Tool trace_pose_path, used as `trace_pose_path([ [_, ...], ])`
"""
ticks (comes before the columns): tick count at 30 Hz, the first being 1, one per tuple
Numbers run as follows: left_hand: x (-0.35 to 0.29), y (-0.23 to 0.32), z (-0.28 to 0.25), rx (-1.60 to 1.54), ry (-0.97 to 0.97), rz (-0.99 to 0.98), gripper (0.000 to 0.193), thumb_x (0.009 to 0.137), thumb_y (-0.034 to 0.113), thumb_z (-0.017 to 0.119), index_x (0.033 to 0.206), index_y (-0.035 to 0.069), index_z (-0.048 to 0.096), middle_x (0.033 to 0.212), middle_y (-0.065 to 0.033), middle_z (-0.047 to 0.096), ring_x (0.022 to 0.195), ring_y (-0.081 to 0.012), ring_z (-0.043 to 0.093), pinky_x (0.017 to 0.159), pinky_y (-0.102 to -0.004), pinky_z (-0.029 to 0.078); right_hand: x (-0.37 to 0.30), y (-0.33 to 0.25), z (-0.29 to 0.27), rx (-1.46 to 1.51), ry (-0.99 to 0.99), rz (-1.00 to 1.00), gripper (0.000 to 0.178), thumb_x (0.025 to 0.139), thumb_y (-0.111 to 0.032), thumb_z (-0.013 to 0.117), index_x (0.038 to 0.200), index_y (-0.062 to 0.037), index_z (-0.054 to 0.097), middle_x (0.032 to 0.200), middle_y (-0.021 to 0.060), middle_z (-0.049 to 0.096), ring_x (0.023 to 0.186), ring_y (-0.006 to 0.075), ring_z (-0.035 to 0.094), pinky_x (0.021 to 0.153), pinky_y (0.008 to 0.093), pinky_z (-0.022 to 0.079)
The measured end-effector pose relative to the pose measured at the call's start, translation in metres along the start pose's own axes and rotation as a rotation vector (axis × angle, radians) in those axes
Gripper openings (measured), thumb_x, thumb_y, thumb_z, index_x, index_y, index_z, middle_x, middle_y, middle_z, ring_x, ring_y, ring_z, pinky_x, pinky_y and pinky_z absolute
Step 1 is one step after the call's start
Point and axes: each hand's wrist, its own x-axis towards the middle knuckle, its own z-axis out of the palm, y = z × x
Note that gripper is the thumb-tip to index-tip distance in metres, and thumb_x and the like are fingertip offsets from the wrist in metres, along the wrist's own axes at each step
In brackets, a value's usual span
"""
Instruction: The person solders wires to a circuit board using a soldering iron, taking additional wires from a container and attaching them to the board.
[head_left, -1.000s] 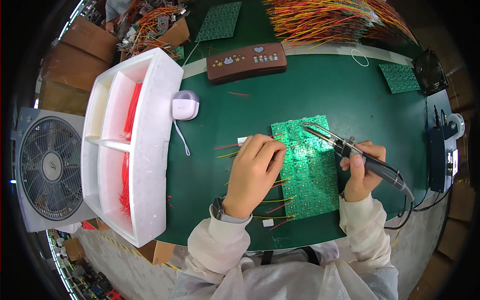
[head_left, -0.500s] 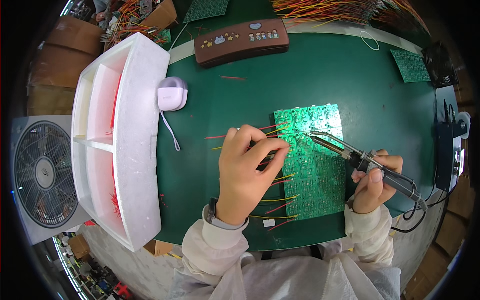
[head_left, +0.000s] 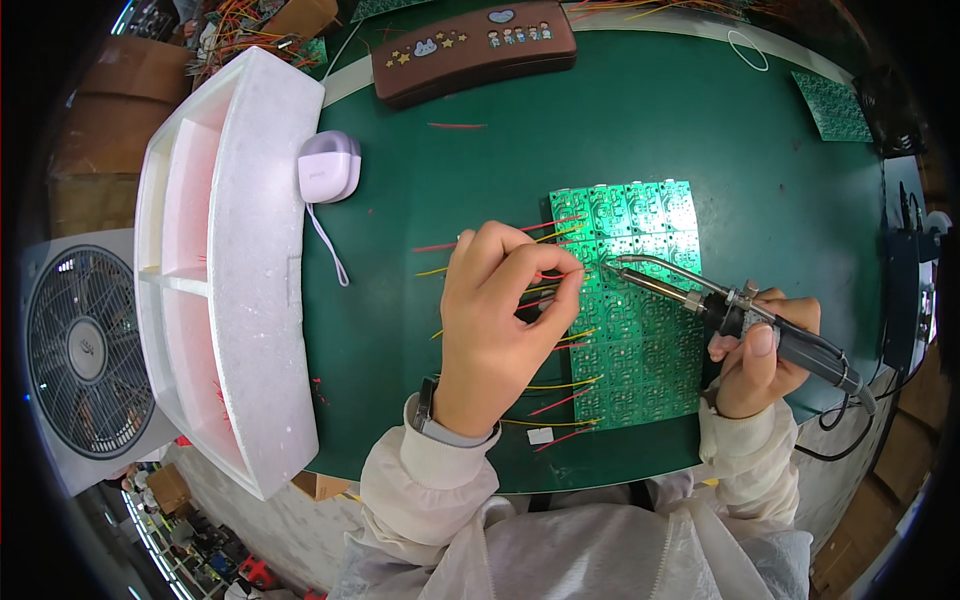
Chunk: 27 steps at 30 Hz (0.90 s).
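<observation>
My left hand (head_left: 488, 325) is closed in a pinch on a thin red wire (head_left: 553, 275), its fingertips at the left edge of a green circuit board panel (head_left: 645, 345). My right hand (head_left: 758, 360) grips a soldering iron (head_left: 728, 308) with a thin metal tube running along it. The iron's tip points left, low over the board close to my left fingertips; whether it touches cannot be made out. Several red and yellow wires stick out leftward from the board's left edge, such as a yellow wire (head_left: 560, 385). My left hand partly covers some of them.
A white foam box (head_left: 260, 270) with compartments holding red wires stands left, beside a fan (head_left: 90, 345). A lilac case (head_left: 330, 168) with a strap, a brown pencil case (head_left: 475, 60), a loose red wire (head_left: 457, 126) and another circuit board (head_left: 832, 106) lie on the green mat (head_left: 420, 180).
The view has shifted, so the table things sit higher in the picture. The iron's tip has come slightly nearer to me along the board. My left hand keeps its pinch.
</observation>
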Motion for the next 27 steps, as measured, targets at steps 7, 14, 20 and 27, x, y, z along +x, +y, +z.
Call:
trace_pose_path([
  [7, -0.0003, 0.0002, 0.0, 0.013, 0.017, 0.003, 0.016, 0.061, -0.003, 0.065, 0.073, 0.006, 0.058, 0.071, -0.0015, 0.045, 0.065, -0.0133, 0.043, 0.057, -0.0242, 0.036, 0.0013, 0.0029, -0.0026, -0.037, -0.022, -0.045, 0.032, 0.078, -0.026, 0.06, 0.078, 0.0002, 0.041, 0.047, 0.002, 0.046, 0.042, 0.0084, 0.043, 0.048, 0.0216, 0.038],
  [14, 0.0006, -0.0014, -0.002, 0.09, 0.019, 0.075, 0.016, 0.06, -0.003, 0.065, 0.072, 0.006, 0.057, 0.072, -0.0017, 0.046, 0.063, -0.0136, 0.043, 0.056, -0.0252, 0.036, 0.0022, 0.0029, -0.0018, -0.044, -0.011, -0.06, 0.031, 0.077, -0.025, 0.059, 0.078, 0.0003, 0.041, 0.046, 0.0019, 0.046, 0.043, 0.0089, 0.043, 0.048, 0.0214, 0.037],
  [20, 0.0034, -0.0032, -0.0011, 0.113, -0.014, 0.119, 0.015, 0.061, -0.001, 0.065, 0.071, 0.006, 0.057, 0.072, -0.0013, 0.045, 0.063, -0.0134, 0.043, 0.057, -0.0256, 0.035, 0.0024, 0.004, 0.0011, -0.166, 0.012, -0.08, 0.032, 0.078, -0.03, 0.052, 0.074, -0.0016, 0.037, 0.044, 0.0019, 0.037, 0.035, 0.0076, 0.035, 0.043, 0.0182, 0.037],
  [27, 0.0026, -0.0031, -0.0008, 0.108, -0.026, 0.087, 0.014, 0.062, -0.001, 0.064, 0.071, 0.007, 0.056, 0.072, -0.0011, 0.044, 0.063, -0.0135, 0.043, 0.059, -0.0262, 0.034, 0.0005, 0.0014, -0.002, -0.059, -0.018, -0.032, 0.032, 0.077, -0.025, 0.061, 0.078, 0.0022, 0.043, 0.049, 0.0029, 0.046, 0.046, 0.0108, 0.044, 0.052, 0.0246, 0.04],
])
